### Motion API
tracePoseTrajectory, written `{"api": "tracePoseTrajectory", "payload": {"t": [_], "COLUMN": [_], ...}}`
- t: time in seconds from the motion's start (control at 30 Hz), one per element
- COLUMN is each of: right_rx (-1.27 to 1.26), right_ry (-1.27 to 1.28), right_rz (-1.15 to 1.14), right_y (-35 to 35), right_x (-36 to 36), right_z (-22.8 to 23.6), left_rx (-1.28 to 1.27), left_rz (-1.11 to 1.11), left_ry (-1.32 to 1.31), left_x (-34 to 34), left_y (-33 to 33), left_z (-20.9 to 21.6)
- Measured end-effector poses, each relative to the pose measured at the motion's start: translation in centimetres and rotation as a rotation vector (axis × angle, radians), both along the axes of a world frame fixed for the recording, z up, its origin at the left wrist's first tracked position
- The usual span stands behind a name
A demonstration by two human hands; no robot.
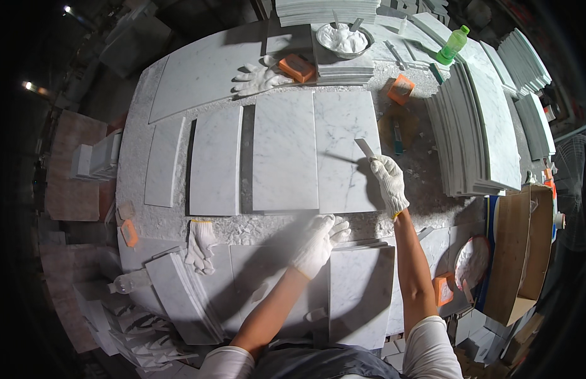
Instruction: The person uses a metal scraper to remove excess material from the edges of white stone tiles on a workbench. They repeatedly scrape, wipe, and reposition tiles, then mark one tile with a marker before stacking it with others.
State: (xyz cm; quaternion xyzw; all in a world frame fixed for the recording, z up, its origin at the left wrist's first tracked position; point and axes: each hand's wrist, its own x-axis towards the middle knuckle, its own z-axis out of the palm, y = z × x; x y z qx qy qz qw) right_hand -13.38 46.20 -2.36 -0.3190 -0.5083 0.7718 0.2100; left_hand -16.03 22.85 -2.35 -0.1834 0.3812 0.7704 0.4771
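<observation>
Marble tile (283, 151): smooth veined stone
Worn gloves (389, 183): matt knitted cloth, ribbed cuffs
Putty knife (363, 147): flat metal blade
Round bowl (344, 55): shiny metal
Paste (345, 39): matt, lumpy
Drink bottle (454, 45): translucent glossy plastic
Open carton (513, 246): matt cardboard
Tabletop (132, 151): rough, grainy crust

four slabs (285, 151) in a row, one metal bowl (347, 55) (one green bottle (453, 45)).

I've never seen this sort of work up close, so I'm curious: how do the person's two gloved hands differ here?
The right hand grips a thin, flat blade, while the left hand shows no tool. The right hand is at the right edge of a pale slab; the left hand is by its front edge, nearer the body. Both wear white gloves.
</observation>
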Motion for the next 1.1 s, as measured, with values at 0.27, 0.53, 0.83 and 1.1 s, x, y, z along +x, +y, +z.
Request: {"api": "tracePoseTrajectory", "payload": {"t": [0.27, 0.53, 0.83, 1.1], "right_rx": [-0.049, 0.024, -0.067, 0.023], "right_ry": [0.102, 0.053, 0.073, 0.157], "right_rz": [0.048, 0.074, 0.072, 0.038], "right_y": [0.6, 0.8, 0.6, -0.3], "right_x": [0.0, 0.3, 0.2, -0.2], "right_z": [-2.7, -2.8, -1.9, 0.7], "left_rx": [-0.141, -0.284, -0.324, -0.383], "left_rz": [0.087, -0.174, -0.462, -0.562], "left_ry": [0.296, 0.434, 0.711, 0.899], "left_x": [2.2, 6.7, 10.7, 9.6], "left_y": [-0.5, -4.3, -7.6, -8.1], "left_z": [2.5, 6.9, 5.7, 9.2]}}
